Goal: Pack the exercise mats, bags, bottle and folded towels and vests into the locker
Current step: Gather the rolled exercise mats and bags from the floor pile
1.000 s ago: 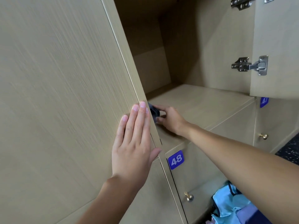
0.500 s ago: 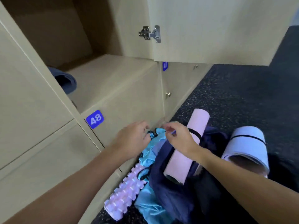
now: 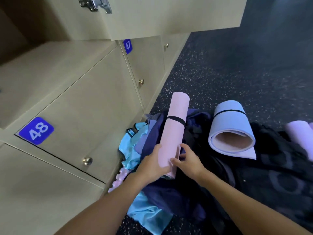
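Head view of the pick-up of a pink rolled foam exercise mat, which lies aslant on a heap of dark navy fabric and light-blue fabric on the speckled dark floor, in front of the closed beige locker door numbered 48. The mat's near end is gripped from the left by the left hand, which is wrapped about the side of the roll. The same end is bracketed from the right by the right hand, with the thumb laid on the upper face and the partly spread fingers bent against the flank. The roll is bound by one black elastic strap near its middle. The open locker compartment is seen above door 48, and its open door overhangs the heap. A pale blue rolled mat lies near on the right, against a black bag. A lilac ridged foam roller is partly buried under the fabric. Three risks are judged likely. With both hands at one end, the far end may droop and drag fabric along. The outer layer may unwind at the near end, away from the strap. The raised roll may be struck against the overhanging door.
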Motion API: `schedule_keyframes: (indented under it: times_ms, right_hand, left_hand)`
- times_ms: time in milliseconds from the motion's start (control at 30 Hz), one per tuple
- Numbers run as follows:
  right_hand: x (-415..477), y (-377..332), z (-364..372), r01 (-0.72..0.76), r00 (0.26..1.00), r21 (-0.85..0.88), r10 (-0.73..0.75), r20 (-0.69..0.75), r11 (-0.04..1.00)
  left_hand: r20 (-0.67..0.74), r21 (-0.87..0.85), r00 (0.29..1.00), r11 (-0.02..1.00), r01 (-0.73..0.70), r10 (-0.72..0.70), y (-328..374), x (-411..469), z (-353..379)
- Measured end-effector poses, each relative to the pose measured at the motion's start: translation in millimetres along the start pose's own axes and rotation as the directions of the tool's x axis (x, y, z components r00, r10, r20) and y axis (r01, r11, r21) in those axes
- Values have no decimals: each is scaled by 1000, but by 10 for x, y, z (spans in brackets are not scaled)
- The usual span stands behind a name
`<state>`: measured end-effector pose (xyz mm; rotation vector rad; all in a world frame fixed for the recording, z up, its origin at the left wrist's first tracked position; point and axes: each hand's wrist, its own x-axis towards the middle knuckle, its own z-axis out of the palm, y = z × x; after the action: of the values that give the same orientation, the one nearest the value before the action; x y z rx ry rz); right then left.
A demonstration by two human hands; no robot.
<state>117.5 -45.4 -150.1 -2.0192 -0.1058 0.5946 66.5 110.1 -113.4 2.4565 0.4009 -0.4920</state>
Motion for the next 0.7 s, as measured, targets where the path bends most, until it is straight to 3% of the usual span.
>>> schedule_keyframes:
  times_ms: [167, 367, 567, 700]
  right_hand:
    - [-40, -73, 53, 24, 997, 63, -19, -70, 998]
    - [-227, -409, -104, 97, 993, 170, -84, -81, 981]
    - [-559, -1032, -339, 286, 958, 148, -279, -67, 947]
    - [-875, -1522, -570, 392, 915, 188, -403, 28, 901]
  left_hand:
    - [-41, -220, 999, 975, -6, -3, -42, -6, -56]
    - [-83, -366, 996, 931, -4, -28, 112, -255, -397]
    - [-173, -562, 984, 825, -62, -44, 453, -818, -832]
    - [-248, -619, 967, 777, -118, -51, 714, -1265, -1145]
